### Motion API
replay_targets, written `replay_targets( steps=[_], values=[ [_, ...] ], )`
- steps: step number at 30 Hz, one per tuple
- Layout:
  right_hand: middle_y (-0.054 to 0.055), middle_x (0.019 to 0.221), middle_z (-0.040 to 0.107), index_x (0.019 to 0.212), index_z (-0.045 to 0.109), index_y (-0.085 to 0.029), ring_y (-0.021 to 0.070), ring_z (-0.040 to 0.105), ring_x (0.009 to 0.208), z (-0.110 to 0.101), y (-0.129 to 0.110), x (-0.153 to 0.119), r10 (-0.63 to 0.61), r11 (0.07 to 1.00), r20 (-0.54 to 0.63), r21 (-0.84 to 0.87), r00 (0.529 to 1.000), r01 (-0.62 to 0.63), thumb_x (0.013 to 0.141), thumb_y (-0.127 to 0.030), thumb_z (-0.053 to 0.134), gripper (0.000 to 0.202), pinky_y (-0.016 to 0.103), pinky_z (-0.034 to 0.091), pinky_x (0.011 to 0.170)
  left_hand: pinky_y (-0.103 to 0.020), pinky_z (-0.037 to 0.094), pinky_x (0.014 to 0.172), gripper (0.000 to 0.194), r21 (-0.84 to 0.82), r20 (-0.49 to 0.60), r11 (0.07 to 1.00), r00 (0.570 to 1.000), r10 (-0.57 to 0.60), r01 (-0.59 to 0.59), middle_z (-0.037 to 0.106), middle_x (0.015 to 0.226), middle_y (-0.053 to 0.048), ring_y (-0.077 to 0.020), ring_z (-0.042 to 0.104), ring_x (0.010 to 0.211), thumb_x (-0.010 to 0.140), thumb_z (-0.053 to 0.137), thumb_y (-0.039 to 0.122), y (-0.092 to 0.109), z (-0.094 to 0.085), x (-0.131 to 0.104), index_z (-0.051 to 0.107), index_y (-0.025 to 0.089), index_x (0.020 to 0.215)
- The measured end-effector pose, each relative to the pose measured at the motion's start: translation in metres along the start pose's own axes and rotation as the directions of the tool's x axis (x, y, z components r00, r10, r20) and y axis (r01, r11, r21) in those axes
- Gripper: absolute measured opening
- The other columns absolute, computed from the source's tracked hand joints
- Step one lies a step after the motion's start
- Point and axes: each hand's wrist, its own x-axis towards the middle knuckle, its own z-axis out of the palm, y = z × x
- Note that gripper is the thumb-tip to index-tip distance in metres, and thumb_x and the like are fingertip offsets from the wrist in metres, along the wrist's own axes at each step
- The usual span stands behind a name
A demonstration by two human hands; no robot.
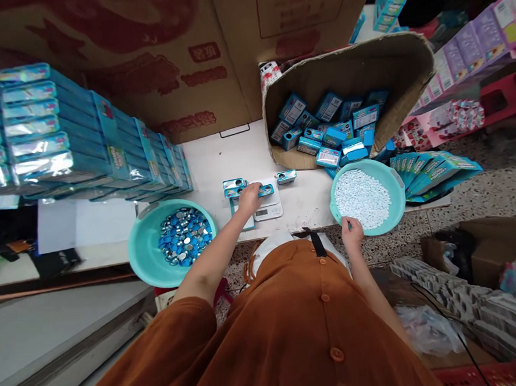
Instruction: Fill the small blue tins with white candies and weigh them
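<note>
My left hand (250,200) reaches over a small white digital scale (268,212), its fingers closed on a small blue tin (265,190) with a round dark opening. Two similar blue tins (233,184) stand just left of the hand, and another blue tin (287,176) is to the right. My right hand (352,234) is at the near rim of a turquoise basin (399,199) of small white pellets (363,198). Its fingers are curled together; whatever they hold is hidden. On the left, a second turquoise basin (141,247) holds blue and silver round caps (184,237).
Stacked blue packs (79,134) form a wall at the left. An opened cardboard box (409,85) of blue tins lies tipped at the back right. Flat blue cartons (436,173) fan out beyond the right basin. A large carton (158,59) stands behind the white table (207,155).
</note>
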Motion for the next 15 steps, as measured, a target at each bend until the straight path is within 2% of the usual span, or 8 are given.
replay_targets(
  steps=[2,4,7,9,12,15],
  values=[
    [0.008,0.078,0.064,0.076,0.063,-0.017,0.0191,0.053,0.078,-0.001,0.002,0.000,0.003,1.000,-0.013,0.004,1.000,-0.003,0.087,-0.038,0.042,0.032,0.031,0.040,0.076,-0.037,0.044,0.085,0.034,-0.059,-0.048,0.998,0.999,0.000,-0.003,0.060,0.103,-0.010,-0.0263,0.056,0.098,0.073,0.059,0.019,0.016,-0.007,-0.001,0.055,0.018,0.107],
    [0.008,0.079,0.064,0.076,0.064,-0.016,0.0190,0.053,0.078,-0.002,0.005,0.001,0.011,1.000,-0.026,0.009,1.000,-0.010,0.087,-0.037,0.042,0.032,0.031,0.040,0.076,-0.034,0.044,0.085,0.033,-0.146,-0.156,0.983,0.984,0.085,-0.108,0.059,0.102,-0.007,-0.0234,0.056,0.097,0.075,0.060,0.024,0.043,-0.024,-0.004,0.055,0.020,0.107],
    [0.009,0.079,0.065,0.076,0.064,-0.016,0.0188,0.054,0.078,-0.003,0.011,0.002,0.040,0.999,-0.053,0.037,0.998,-0.038,0.088,-0.037,0.043,0.032,0.031,0.041,0.076,-0.032,0.044,0.085,0.037,-0.239,-0.309,0.914,0.918,0.249,-0.328,0.057,0.103,-0.006,-0.0206,0.054,0.098,0.077,0.060,0.028,0.103,-0.054,-0.004,0.053,0.021,0.114],
    [0.009,0.080,0.065,0.077,0.065,-0.016,0.0189,0.055,0.078,-0.002,0.015,0.004,0.061,0.996,-0.071,0.063,0.996,-0.057,0.088,-0.036,0.043,0.032,0.031,0.041,0.076,-0.034,0.043,0.086,0.043,-0.243,-0.346,0.871,0.877,0.333,-0.427,0.056,0.102,-0.005,-0.0207,0.052,0.098,0.076,0.062,0.027,0.146,-0.065,0.004,0.053,0.024,0.118],
    [0.009,0.079,0.065,0.077,0.065,-0.016,0.0192,0.056,0.079,-0.001,0.021,0.007,0.073,0.993,-0.083,0.097,0.994,-0.065,0.088,-0.036,0.043,0.031,0.032,0.042,0.077,-0.034,0.044,0.083,0.046,-0.208,-0.262,0.846,0.861,0.436,-0.492,0.054,0.096,-0.005,-0.0207,0.052,0.094,0.073,0.063,0.023,0.198,-0.057,0.028,0.055,0.024,0.119],
    [0.008,0.079,0.065,0.079,0.065,-0.017,0.0194,0.056,0.080,-0.001,0.029,0.010,0.085,0.990,-0.089,0.124,0.992,-0.074,0.088,-0.036,0.043,0.031,0.032,0.042,0.078,-0.033,0.045,0.078,0.044,-0.147,-0.123,0.839,0.851,0.510,-0.524,0.053,0.091,-0.005,-0.0211,0.051,0.091,0.070,0.062,0.019,0.226,-0.031,0.052,0.059,0.021,0.114]
  ],
)
